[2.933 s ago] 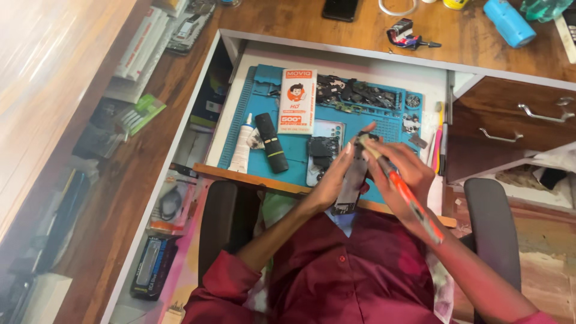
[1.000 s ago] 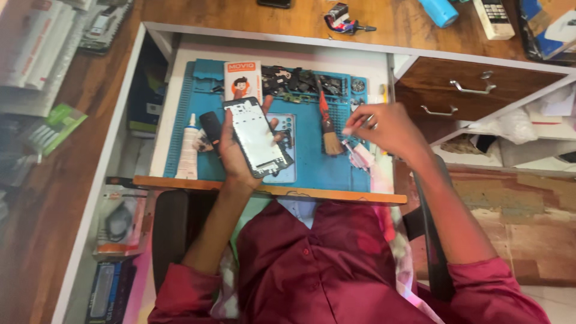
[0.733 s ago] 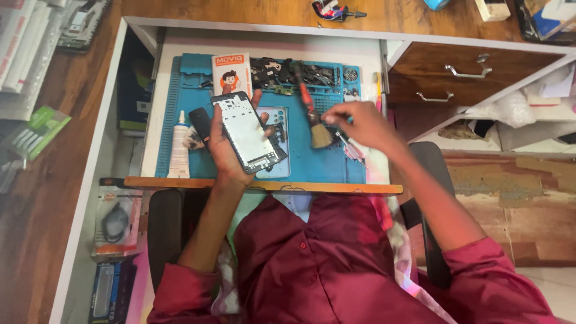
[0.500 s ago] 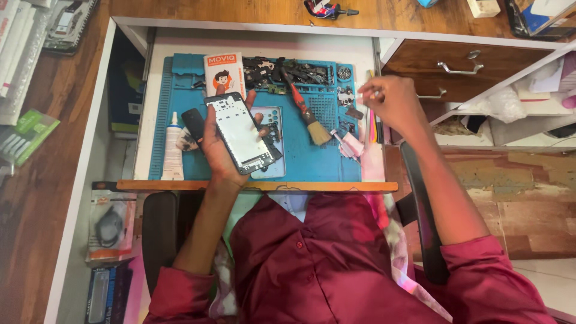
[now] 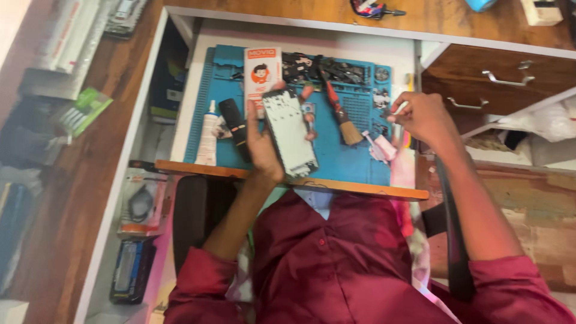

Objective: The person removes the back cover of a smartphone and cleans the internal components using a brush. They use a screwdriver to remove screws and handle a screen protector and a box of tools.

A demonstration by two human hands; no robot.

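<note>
Opened phone [image 5: 291,133], tilted above mat

The person wears a dark maroon button-front shirt with a pale collar showing at the neck, its long sleeves pushed up above the elbows, leaving both forearms, the left hand [image 5: 261,144] and the right hand [image 5: 422,116] bare.
</note>
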